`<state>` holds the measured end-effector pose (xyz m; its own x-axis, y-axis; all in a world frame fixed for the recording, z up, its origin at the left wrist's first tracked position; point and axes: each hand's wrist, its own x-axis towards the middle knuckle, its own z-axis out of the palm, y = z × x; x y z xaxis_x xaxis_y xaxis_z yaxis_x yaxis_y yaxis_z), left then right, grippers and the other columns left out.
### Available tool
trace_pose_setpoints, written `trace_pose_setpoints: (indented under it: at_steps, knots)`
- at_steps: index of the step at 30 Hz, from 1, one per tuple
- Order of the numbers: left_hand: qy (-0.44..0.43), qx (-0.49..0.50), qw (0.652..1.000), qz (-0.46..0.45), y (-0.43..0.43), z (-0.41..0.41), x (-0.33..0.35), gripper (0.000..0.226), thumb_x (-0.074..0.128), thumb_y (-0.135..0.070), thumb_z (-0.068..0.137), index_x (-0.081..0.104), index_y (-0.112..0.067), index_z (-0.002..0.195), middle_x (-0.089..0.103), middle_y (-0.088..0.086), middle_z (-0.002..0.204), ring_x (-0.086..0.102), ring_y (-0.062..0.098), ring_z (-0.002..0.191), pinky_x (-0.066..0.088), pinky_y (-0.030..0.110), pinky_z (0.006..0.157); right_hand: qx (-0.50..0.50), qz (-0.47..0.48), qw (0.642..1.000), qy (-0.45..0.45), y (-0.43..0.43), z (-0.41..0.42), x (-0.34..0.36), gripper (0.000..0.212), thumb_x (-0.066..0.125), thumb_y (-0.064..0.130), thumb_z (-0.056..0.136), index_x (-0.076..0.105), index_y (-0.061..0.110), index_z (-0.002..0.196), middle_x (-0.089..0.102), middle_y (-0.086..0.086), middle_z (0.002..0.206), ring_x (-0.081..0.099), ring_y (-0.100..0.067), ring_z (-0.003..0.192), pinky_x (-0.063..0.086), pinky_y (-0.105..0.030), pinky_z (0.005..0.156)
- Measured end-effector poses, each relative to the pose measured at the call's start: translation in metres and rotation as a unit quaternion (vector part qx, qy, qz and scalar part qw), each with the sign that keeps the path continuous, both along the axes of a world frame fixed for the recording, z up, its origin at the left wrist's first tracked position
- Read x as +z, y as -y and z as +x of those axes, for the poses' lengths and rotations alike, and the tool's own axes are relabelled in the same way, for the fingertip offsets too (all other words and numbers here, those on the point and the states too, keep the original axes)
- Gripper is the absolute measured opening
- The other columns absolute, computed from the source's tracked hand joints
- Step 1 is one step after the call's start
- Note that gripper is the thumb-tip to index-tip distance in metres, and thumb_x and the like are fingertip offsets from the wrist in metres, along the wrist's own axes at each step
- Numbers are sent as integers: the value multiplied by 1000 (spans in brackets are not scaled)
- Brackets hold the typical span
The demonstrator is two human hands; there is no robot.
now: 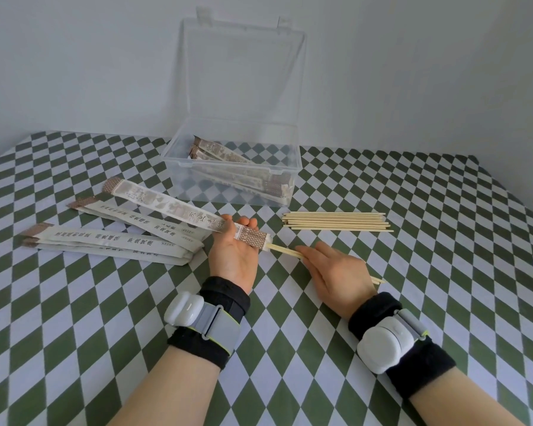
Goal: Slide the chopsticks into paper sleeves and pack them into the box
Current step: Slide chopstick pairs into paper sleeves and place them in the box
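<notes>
From the head camera, the left hand [233,256] lay palm up near the table's [413,272] middle, fingers curled round the near end of a paper sleeve [166,204]. The right hand [336,269] gripped a pair of chopsticks [285,251], their tips at the sleeve's mouth. Loose chopsticks [336,224] lay just before the open box [228,168], which stood toward the far edge with filled sleeves inside. Empty sleeves [111,244] were stacked toward the left edge.
</notes>
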<state>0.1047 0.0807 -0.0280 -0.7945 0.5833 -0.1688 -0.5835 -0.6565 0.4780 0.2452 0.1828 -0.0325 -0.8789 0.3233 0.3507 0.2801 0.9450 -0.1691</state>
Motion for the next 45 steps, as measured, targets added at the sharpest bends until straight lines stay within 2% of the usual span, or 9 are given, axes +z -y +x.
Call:
trace_pose_setpoints:
  at_steps: [8,12,16,21,25,31,39,42,45]
  knots:
    - [-98,-50,991,-70,1,14,3,21,42,1,94,55,-14,100,53,5,93,55,15,90,44,36,96,-21,33,999,-38,1,2,2,37,31,26,91,61,14,109,58,1,75,51,-14,51,41,-25,36]
    - [-133,-48,981,-130,0,13,2,20,52,-3,91,57,-11,107,63,1,100,62,13,96,53,26,86,-33,46,997,-53,0,0,4,35,34,25,91,59,12,111,58,1,74,50,-16,50,36,-24,37]
    - [-175,-59,964,-189,-2,19,4,16,58,-4,87,62,-15,99,68,-1,96,68,5,84,54,19,72,-43,17,997,-65,-1,-3,1,25,45,18,89,52,13,111,65,-2,80,55,-19,52,45,-28,41]
    - [-117,19,981,-155,1,12,3,10,58,-5,88,61,-14,92,67,-1,93,65,9,89,55,19,73,-108,-19,992,-58,-5,-3,0,39,26,32,95,59,11,100,60,-2,82,54,-21,63,42,-31,62]
    - [-86,30,985,-146,-1,8,2,9,57,-9,89,60,-15,95,66,-1,93,63,12,92,54,19,73,-118,-60,991,-5,-5,-4,5,32,30,26,99,58,12,101,56,-3,89,49,-19,73,39,-28,69]
    - [-135,-62,972,-181,-3,17,-1,18,57,-6,89,58,-10,106,64,9,106,64,19,99,57,24,76,-69,-104,992,-14,-3,-3,2,29,36,17,98,59,7,114,57,-8,94,50,-22,75,44,-33,70]
    - [-63,11,990,-125,-1,12,3,16,48,-12,95,53,-14,110,65,4,96,65,15,90,57,23,69,-105,-116,986,-61,-3,-1,5,23,38,14,96,59,5,102,54,-8,92,48,-21,71,46,-34,66]
    - [-78,-11,987,-138,-1,14,3,22,49,-12,95,51,-13,116,64,6,98,65,16,91,58,24,71,-82,-141,986,-40,-1,-1,8,25,37,13,97,56,4,109,50,-6,95,46,-18,75,41,-26,68]
    - [-97,-57,984,-141,-1,16,3,18,50,-9,94,53,-14,111,65,7,98,66,16,90,58,25,71,-60,-153,986,-35,0,-1,8,27,35,13,98,55,4,112,47,-4,95,46,-18,74,42,-27,67]
